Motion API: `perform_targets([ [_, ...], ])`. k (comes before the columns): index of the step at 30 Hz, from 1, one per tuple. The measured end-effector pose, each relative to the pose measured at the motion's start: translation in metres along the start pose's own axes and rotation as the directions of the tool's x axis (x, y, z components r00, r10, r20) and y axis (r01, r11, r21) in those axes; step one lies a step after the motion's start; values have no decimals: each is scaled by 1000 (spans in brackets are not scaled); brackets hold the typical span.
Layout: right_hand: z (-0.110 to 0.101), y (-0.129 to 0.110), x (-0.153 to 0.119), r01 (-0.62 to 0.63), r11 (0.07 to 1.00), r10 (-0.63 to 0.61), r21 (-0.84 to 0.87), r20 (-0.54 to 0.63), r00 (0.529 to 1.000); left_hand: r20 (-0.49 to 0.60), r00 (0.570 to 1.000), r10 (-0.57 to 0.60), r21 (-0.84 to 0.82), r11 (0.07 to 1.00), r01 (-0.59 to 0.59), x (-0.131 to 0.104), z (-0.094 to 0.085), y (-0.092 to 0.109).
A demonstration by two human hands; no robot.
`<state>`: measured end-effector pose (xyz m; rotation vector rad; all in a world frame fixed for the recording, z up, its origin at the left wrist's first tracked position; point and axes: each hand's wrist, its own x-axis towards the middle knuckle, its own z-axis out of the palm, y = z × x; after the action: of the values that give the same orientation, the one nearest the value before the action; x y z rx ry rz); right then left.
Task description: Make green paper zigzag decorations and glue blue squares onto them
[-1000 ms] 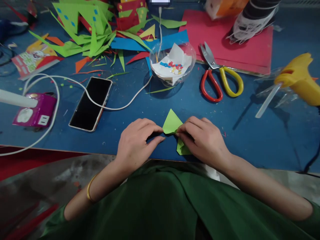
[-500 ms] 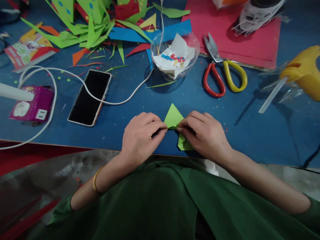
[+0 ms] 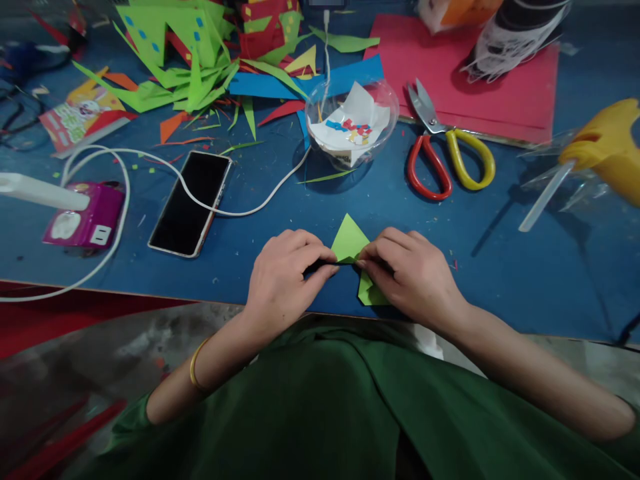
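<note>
A small folded piece of green paper comes to a point away from me, near the table's front edge. My left hand pinches its left corner between thumb and fingers. On the other side, my right hand pinches the right part of the same fold. Beneath my right hand lies another green paper piece, partly covered; I cannot tell whether it joins the first. Beyond the hands stand a clear plastic bowl with paper bits inside and scissors with one red and one yellow handle.
A phone and a purple power adapter with a white cable lie left. Green paper cutouts pile up at the back. Red sheets, a thread spool and a yellow glue gun are on the right.
The whole view has shifted slightly, so things on the table appear a little lower and, at left, farther right. Both hands keep the same pinch on the green paper.
</note>
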<state>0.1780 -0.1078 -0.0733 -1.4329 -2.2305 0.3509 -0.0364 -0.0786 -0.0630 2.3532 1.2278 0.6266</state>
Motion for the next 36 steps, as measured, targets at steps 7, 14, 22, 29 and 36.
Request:
perform_targets([
  [7, 3, 0, 0, -1, 998, 1, -61, 3, 1000, 6, 1000, 1, 45, 999, -1, 6, 4, 3],
  [14, 1, 0, 1, -48, 999, 48, 2, 6, 999, -15, 1000, -17, 71, 997, 18, 9, 7, 6],
  [22, -11, 1, 0, -178, 935, 202, 306, -48, 978, -14, 1000, -17, 84, 996, 18, 10, 8, 7],
  [29, -4, 0, 0, -148, 975, 155, 164, -33, 987, -10, 999, -31, 98, 995, 32, 11, 7, 11],
  [36, -3, 1, 1, -118, 980, 126, 162, -36, 991, -4, 998, -64, 151, 987, 64, 12, 8, 14],
])
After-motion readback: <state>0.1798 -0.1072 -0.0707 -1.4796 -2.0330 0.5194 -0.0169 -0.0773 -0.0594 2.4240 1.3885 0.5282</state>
